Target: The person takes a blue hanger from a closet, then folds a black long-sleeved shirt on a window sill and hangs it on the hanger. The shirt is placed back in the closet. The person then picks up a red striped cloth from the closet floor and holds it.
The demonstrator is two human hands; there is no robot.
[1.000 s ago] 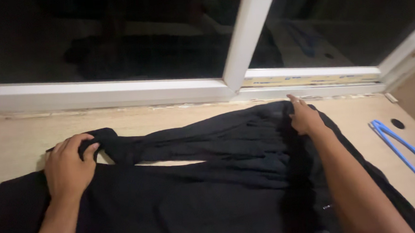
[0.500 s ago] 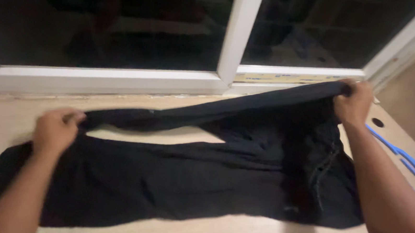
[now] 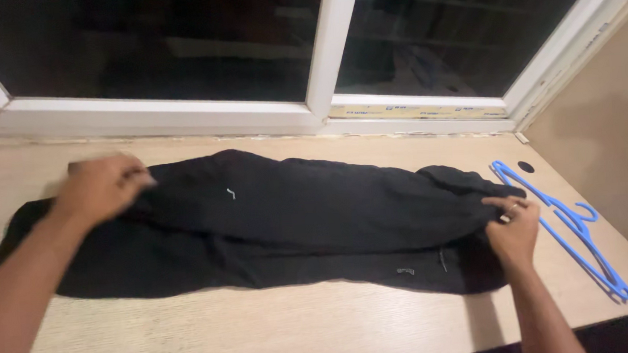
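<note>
Black trousers (image 3: pixel 295 221) are spread lengthwise across a pale wooden table (image 3: pixel 265 332), one half laid over the other so that the cloth forms a long dark band running from the left edge of the table toward the right. Their left end is held down by the left hand (image 3: pixel 100 188), which is blurred; the fingers seem curled into the fabric, but whether the cloth is truly pinched there cannot be told. Their right end, where the cloth bunches into thicker folds, is grasped by the right hand (image 3: pixel 512 230), with the fingertips closed on the upper layer. A small pale mark is seen on the upper fold, and a little tab near the lower edge. Just beside the right hand, apart from the cloth, a blue plastic hanger (image 3: pixel 571 230) is laid flat on the table. Behind the table, a white-framed window (image 3: pixel 322 74) with dark glass is seen.
</note>
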